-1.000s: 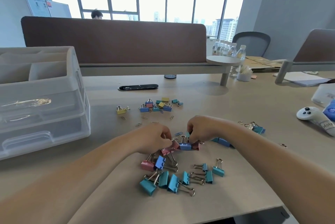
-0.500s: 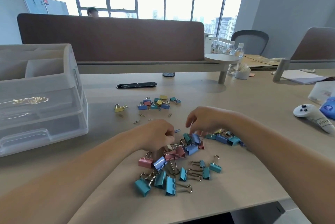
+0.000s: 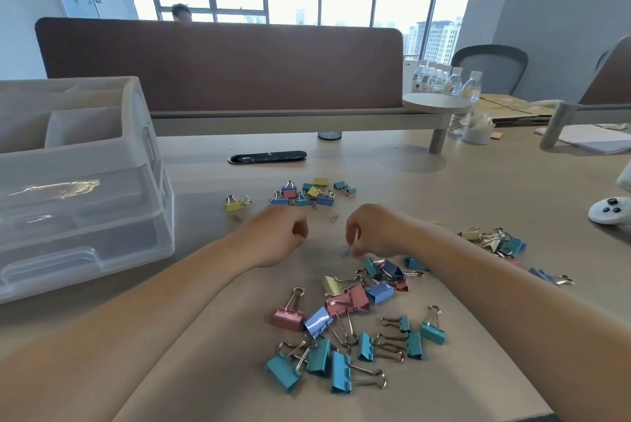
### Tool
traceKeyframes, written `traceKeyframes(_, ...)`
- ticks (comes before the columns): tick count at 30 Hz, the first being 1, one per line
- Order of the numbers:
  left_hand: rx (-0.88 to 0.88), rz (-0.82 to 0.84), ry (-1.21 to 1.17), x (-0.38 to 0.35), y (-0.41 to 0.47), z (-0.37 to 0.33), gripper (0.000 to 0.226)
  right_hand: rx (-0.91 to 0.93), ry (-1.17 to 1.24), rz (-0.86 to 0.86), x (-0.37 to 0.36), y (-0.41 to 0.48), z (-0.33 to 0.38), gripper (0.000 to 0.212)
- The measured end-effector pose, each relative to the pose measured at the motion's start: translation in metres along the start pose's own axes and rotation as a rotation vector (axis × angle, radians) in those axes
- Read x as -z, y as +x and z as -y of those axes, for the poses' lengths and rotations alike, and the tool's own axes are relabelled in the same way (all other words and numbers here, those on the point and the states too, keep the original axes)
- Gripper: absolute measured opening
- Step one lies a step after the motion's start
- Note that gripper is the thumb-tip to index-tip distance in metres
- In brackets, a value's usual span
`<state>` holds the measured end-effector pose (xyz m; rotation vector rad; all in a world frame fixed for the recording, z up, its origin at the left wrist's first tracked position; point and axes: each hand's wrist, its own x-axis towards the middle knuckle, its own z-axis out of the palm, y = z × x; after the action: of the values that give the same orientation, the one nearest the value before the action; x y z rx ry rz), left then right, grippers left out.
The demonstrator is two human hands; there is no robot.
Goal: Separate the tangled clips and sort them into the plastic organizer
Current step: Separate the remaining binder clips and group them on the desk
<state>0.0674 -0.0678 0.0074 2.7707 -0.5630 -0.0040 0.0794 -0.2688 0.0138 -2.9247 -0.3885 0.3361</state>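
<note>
A wide tan counter (image 3: 478,189) is sitting below a brown divider and bright windows. The plastic organizer (image 3: 78,189) is standing at the left edge, well apart from the tangled clips (image 3: 351,326) heaped near the front edge. The left hand (image 3: 276,237) is curling shut; whether it is holding anything I cannot tell. The right hand (image 3: 372,233) is pinching a small blue paper clip (image 3: 345,253) off the counter. Separating seems underway; next, that clip likely needs carrying left to a compartment.

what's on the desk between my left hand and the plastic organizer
In the head view, the tan desk between the left hand and the plastic organizer is almost bare; only one small paper clip lies there.
</note>
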Motion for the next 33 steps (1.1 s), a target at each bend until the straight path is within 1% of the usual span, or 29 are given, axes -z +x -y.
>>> traceKeyframes(5, 0.114, -0.043, -0.023, 0.005, 0.006, 0.037, 0.010, 0.044, -0.071, 0.007, -0.006, 0.020, 0.008, 0.003)
traceKeyframes(7, 0.149, -0.045, -0.031, 0.006, 0.007, 0.050, 0.012, 0.061, -0.083, 0.025, -0.003, 0.028, 0.012, 0.003)
traceKeyframes(9, 0.171, -0.034, -0.025, 0.006, 0.008, 0.059, 0.011, 0.064, -0.112, 0.048, 0.001, 0.035, 0.016, 0.009)
traceKeyframes(10, 0.179, -0.015, -0.030, 0.008, 0.008, 0.062, 0.019, 0.062, -0.112, 0.051, 0.003, 0.038, 0.018, 0.013)
traceKeyframes(12, 0.194, 0.041, -0.051, 0.011, 0.007, 0.066, 0.048, 0.061, -0.102, 0.014, 0.005, 0.046, 0.023, 0.017)
traceKeyframes(14, 0.195, 0.105, -0.035, 0.012, 0.004, 0.064, 0.073, 0.064, -0.063, -0.058, 0.004, 0.048, 0.026, 0.014)
traceKeyframes(16, 0.199, 0.160, 0.006, 0.011, 0.002, 0.067, 0.085, 0.087, -0.029, -0.097, -0.001, 0.054, 0.035, 0.012)
traceKeyframes(17, 0.198, 0.171, 0.011, 0.009, 0.002, 0.069, 0.086, 0.095, -0.024, -0.104, -0.003, 0.056, 0.040, 0.013)
traceKeyframes(18, 0.197, 0.167, 0.003, 0.008, 0.002, 0.071, 0.083, 0.100, -0.031, -0.108, -0.006, 0.059, 0.045, 0.015)
traceKeyframes(20, 0.177, 0.115, -0.034, 0.004, 0.005, 0.074, 0.069, 0.112, -0.063, -0.134, -0.010, 0.062, 0.054, 0.015)
traceKeyframes(23, 0.140, 0.029, -0.092, -0.004, 0.010, 0.074, 0.038, 0.128, -0.075, -0.185, -0.016, 0.069, 0.064, 0.014)
traceKeyframes(26, 0.106, -0.023, -0.115, -0.007, 0.012, 0.073, 0.007, 0.151, -0.003, -0.155, -0.019, 0.075, 0.072, 0.011)
traceKeyframes(27, 0.097, -0.026, -0.118, -0.006, 0.012, 0.074, 0.005, 0.162, 0.017, -0.132, -0.019, 0.076, 0.074, 0.009)
traceKeyframes(28, 0.090, -0.034, -0.123, -0.006, 0.012, 0.075, 0.010, 0.174, 0.039, -0.117, -0.018, 0.077, 0.075, 0.007)
traceKeyframes(30, 0.106, -0.066, -0.125, -0.004, 0.011, 0.079, 0.012, 0.181, 0.090, -0.123, -0.014, 0.079, 0.075, 0.008)
traceKeyframes(33, 0.183, -0.162, -0.097, 0.003, 0.008, 0.090, 0.013, 0.148, 0.072, -0.187, -0.011, 0.087, 0.076, 0.018)
